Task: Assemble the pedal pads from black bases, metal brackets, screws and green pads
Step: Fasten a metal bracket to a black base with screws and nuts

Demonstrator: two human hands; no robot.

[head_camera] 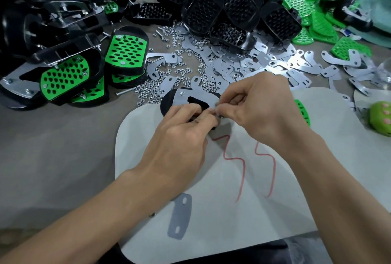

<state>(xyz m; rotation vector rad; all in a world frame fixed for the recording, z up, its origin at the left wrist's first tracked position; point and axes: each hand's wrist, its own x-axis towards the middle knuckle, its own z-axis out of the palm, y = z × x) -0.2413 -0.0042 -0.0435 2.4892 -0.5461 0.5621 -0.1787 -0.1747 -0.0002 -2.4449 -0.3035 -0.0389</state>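
The black base (169, 103), metal bracket (184, 97) on top, was steadied in the left hand (179, 132)'s clenched grip so the right hand (260, 111)'s pinching grip could seemingly fasten a small nut (216, 113).

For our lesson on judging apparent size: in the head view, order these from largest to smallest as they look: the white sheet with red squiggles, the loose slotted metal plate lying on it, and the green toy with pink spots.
1. White sheet.
2. Slotted metal plate.
3. Green toy, though the frame edge cuts it off and it lies farther away, so 2 versus 3 is unsure.
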